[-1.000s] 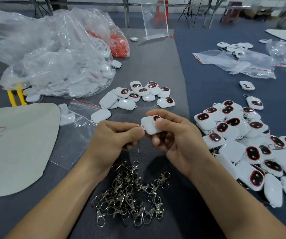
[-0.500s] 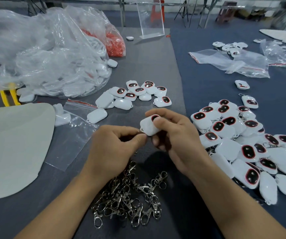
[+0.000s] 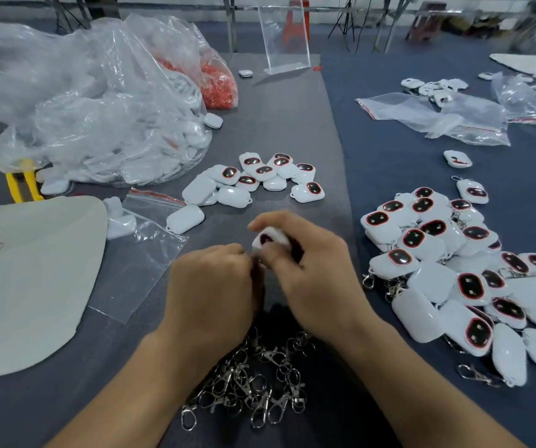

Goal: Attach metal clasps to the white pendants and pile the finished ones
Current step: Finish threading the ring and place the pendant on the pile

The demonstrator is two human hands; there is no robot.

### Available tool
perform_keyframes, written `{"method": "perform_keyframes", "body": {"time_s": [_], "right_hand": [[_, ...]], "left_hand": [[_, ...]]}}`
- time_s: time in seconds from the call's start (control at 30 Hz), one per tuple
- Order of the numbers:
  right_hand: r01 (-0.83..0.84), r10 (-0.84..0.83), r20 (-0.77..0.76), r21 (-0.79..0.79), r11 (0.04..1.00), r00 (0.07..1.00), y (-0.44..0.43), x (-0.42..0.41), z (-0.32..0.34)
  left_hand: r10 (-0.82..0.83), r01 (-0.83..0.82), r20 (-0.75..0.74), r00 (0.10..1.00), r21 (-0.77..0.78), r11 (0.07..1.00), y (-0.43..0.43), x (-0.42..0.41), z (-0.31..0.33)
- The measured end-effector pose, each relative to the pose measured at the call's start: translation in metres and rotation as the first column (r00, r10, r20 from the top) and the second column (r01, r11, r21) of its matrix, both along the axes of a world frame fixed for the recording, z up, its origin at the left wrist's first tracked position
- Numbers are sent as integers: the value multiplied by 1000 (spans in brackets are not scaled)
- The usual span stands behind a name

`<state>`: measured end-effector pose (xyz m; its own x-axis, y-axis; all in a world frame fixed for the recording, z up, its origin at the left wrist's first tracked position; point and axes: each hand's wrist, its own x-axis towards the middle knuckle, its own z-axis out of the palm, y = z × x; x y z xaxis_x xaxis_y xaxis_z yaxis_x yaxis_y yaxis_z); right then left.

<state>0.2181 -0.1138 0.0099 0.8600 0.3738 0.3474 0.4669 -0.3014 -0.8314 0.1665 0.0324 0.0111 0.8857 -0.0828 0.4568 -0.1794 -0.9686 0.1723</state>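
r hand (image 3: 312,279) grip wraps a white pendant (image 3: 271,239) just above the clasp pile (image 3: 250,383). l hand (image 3: 211,292) grip curled, blurred; can't tell if holding anything.

Clasp heap (image 3: 247,383): shiny silver metal. Held pendant (image 3: 270,240) just beyond the heap: white shell, dark oval patch, blurred. Finished pile (image 3: 454,270) right of the heap: glossy white, black ovals rimmed red; some lie plain white side up. Loose pendants (image 3: 253,179) further beyond the heap: same white, dark ovals, red rims. Cloth (image 3: 279,118) under the heap: mid grey. Cloth (image 3: 389,156) right of the heap: dark navy. Sheet (image 3: 34,270) left of the heap: pale grey-green, red scribbles. Zip bag (image 3: 144,247) left of the heap: clear, red strip. Big bag (image 3: 98,124) far left of the heap: clear, white contents. Small bag (image 3: 218,85) beyond the heap: orange-red contents. Handles (image 3: 22,185) far left of the heap: yellow.
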Motion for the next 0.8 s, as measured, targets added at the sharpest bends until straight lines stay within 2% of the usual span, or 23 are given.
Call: {"method": "perform_keyframes", "body": {"time_s": [0.07, 0.1, 0.13, 0.17, 0.23, 0.3, 0.33, 0.37, 0.4, 0.43, 0.47, 0.5, 0.53, 0.57, 0.6, 0.63, 0.7, 0.77, 0.8], "right_hand": [[78, 15, -342, 257, 963, 940, -2, 7, 5], [137, 59, -494, 351, 926, 868, -2, 10, 8], [187, 114, -606, 410, 893, 787, -4, 13, 10], [217, 173, -676, 452, 865, 717, -6, 15, 12], [234, 299, -732, 529, 816, 613, -8, 16, 14], [238, 370, -745, 568, 788, 555, -8, 15, 15], [242, 380, -748, 574, 782, 543, -7, 15, 15], [246, 364, -747, 567, 786, 557, -6, 15, 16], [236, 307, -728, 540, 808, 613, -5, 14, 16], [201, 196, -661, 475, 857, 724, -4, 10, 15], [147, 50, -501, 346, 927, 864, -3, 5, 13], [105, -61, -258, 162, 981, 964, -1, -1, 11], [74, -74, -43, 4, 997, 996, 2, -8, 9], [66, -59, 73, -87, 994, 996, 4, -13, 7], [63, -54, 87, -98, 993, 995, 5, -14, 6], [72, -70, 32, -56, 996, 997, 5, -12, 6], [118, -103, -170, 79, 990, 980, 2, -2, 9], [202, -68, -440, 266, 943, 895, -1, 8, 13], [248, -26, -542, 340, 907, 840, -2, 11, 15]], "left_hand": [[79, -83, -29, 996, -200, 976, -2, 1, 1], [84, -103, -69, 994, -370, 923, -3, 3, 2], [47, -102, -113, 992, -559, 823, -5, 5, 3], [-11, -98, -146, 989, -715, 692, -6, 8, 3], [-132, -111, -194, 972, -876, 470, -10, 11, 4], [-194, -124, -209, 958, -917, 379, -11, 10, 6], [-189, -119, -205, 960, -915, 386, -10, 10, 7], [-163, -102, -191, 968, -892, 441, -9, 9, 6], [-109, -78, -171, 979, -814, 575, -6, 9, 4], [-60, -44, -137, 989, -650, 759, -4, 8, 4], [-27, -17, -102, 994, -402, 915, -3, 7, 5], [-15, 5, -60, 998, -172, 985, -3, 4, 6], [-14, 12, -41, 999, -48, 999, -4, 1, 7], [-21, 21, -27, 999, 2, 1000, -4, -2, 8], [-19, 19, -20, 1000, 6, 1000, -4, -5, 7], [-4, 4, -9, 1000, -3, 1000, -4, -6, 6], [65, -64, 13, 998, -85, 994, -5, -5, 2], [95, -100, -29, 995, -337, 936, -9, -2, 3], [72, -97, -69, 995, -497, 862, -12, -1, 5]]}}
